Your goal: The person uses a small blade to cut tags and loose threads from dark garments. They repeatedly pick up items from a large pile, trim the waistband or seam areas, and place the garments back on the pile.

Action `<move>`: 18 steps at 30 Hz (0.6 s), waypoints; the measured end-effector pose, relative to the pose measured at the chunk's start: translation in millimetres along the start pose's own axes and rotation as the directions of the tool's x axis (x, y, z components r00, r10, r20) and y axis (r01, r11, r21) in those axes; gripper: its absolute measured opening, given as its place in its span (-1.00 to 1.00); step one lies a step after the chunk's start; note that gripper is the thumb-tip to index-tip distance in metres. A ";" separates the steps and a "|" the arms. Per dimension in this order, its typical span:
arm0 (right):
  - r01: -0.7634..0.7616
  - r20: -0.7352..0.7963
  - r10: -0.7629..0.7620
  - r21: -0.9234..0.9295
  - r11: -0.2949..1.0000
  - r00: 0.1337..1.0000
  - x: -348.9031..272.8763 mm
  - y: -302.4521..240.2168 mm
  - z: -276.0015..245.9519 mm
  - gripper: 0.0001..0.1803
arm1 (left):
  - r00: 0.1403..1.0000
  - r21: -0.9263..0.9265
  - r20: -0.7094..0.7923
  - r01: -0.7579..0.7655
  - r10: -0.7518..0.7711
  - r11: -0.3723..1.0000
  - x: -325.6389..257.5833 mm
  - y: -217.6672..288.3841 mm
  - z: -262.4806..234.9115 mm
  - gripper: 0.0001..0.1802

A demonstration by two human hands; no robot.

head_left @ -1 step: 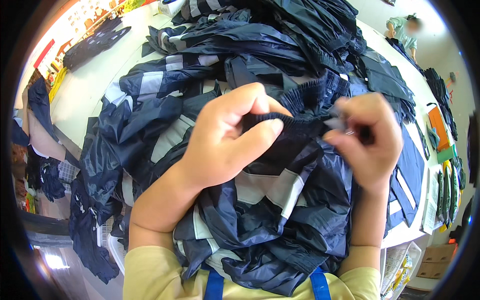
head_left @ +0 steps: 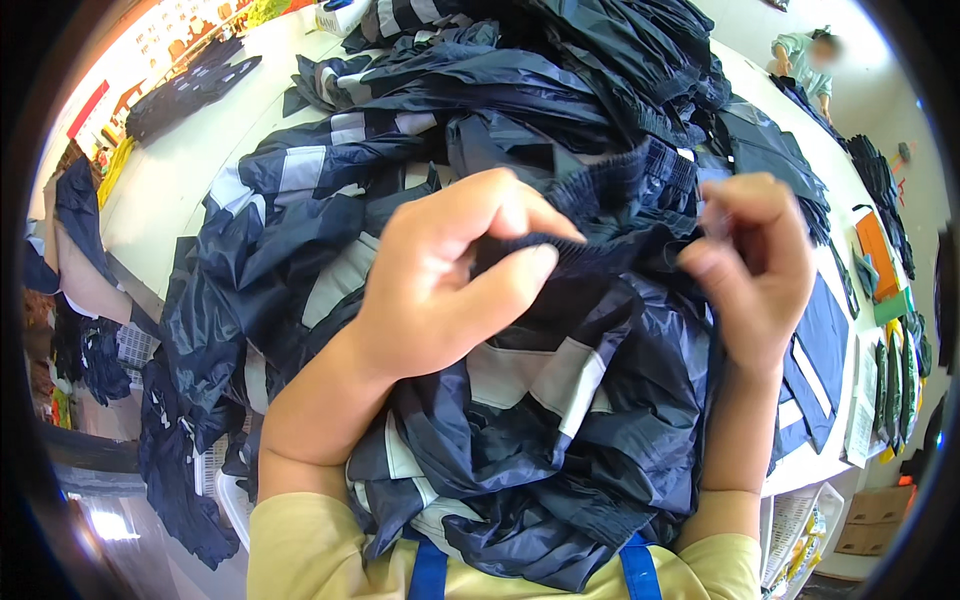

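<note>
Fingers [head_left: 520, 270] of left hand [head_left: 440, 290] pinching ribbed navy elastic waistband [head_left: 600, 250]; right hand [head_left: 755, 265] curled, grip apparently on same glossy, crinkled fabric.

Between the earlier picture and this one almost nothing has shifted: the left hand [head_left: 440, 290] and right hand [head_left: 755, 275] sit where they were, each pinching the dark ribbed band [head_left: 600, 255] stretched between them. The only difference, a slight one, is a motion blur on the right hand's fingertips [head_left: 712, 215].
</note>
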State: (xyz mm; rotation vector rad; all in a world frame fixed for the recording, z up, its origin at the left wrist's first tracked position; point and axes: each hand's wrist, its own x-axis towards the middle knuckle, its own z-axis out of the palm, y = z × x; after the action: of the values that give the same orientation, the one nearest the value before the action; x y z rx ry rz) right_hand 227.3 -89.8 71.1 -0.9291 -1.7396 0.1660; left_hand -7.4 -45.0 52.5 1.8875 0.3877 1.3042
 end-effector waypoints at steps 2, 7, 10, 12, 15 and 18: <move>-0.202 -0.167 0.232 0.178 0.963 0.958 4.1 8.6 -5.8 -0.65 | 0.948 0.193 0.142 -0.309 0.286 0.931 3.0 6.3 -15.6 -0.79; -0.349 -0.100 0.340 -0.104 0.931 0.935 7.5 43.8 -12.1 -0.37 | 0.910 0.009 0.192 -0.376 0.367 0.927 -1.4 8.5 -44.7 -0.75; -0.306 0.011 0.314 -0.194 0.932 0.949 3.2 60.2 -4.0 -0.57 | 0.914 -0.029 0.232 -0.335 0.333 0.942 -11.5 16.0 -52.3 -0.77; -0.395 0.051 0.412 -0.198 0.897 0.910 5.4 54.7 -9.6 -0.82 | 0.935 0.022 0.207 -0.299 0.288 0.954 -21.4 20.6 -65.5 -0.78; -0.435 0.135 0.420 0.113 0.893 0.897 4.7 48.4 -17.8 -0.90 | 0.988 -0.044 -0.038 -0.149 0.148 0.988 -34.5 22.5 -76.7 -0.80; -0.505 0.185 0.472 0.222 0.834 0.862 6.3 27.2 -12.6 -0.87 | 0.986 -0.013 -0.169 0.017 -0.019 1.000 -37.9 33.3 -89.3 -0.79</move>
State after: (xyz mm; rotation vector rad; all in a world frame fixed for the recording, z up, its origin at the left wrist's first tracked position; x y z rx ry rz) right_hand 251.2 -71.2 66.2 -1.1680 -1.5052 0.7899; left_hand -108.7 -51.7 66.9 1.7654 0.4815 1.4563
